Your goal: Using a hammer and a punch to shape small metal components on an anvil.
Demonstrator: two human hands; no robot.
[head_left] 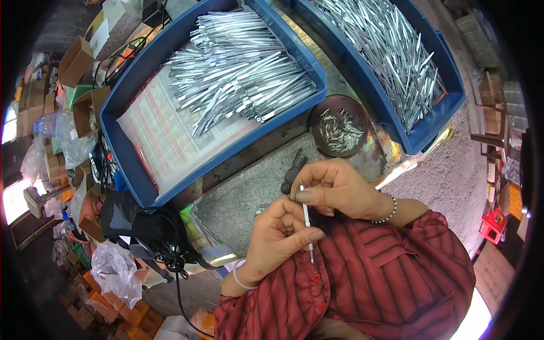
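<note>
Hands meet just above your chest in the head view, both closed on one thin metal strip point(306, 218). Your left hand point(277, 238) pinches the strip's lower half between thumb and forefinger — its bottom end pokes out below the thumb, over your red striped shirt point(374, 277). Your right hand point(340, 190) grips the upper end with its fingertips, thumb nail facing the camera. The strip stands nearly upright, tilted slightly. Your right wrist carries a beaded bracelet point(390, 208); your left wrist carries a pale band point(241, 280).

Just beyond your right hand's knuckles stands a small dark tool point(294, 170) on the grey bench surface point(249, 192); whether the hand touches it cannot be told. Near it, further back, sits a round brown dish point(339, 116) holding small metal pieces.

Behind the dish are two blue trays. The left tray point(130, 102) holds a heap of like metal strips over a printed paper liner — the right tray point(442, 107) is filled with more strips. Cardboard boxes point(76, 59) and plastic bags point(113, 269) crowd the floor to your left.
</note>
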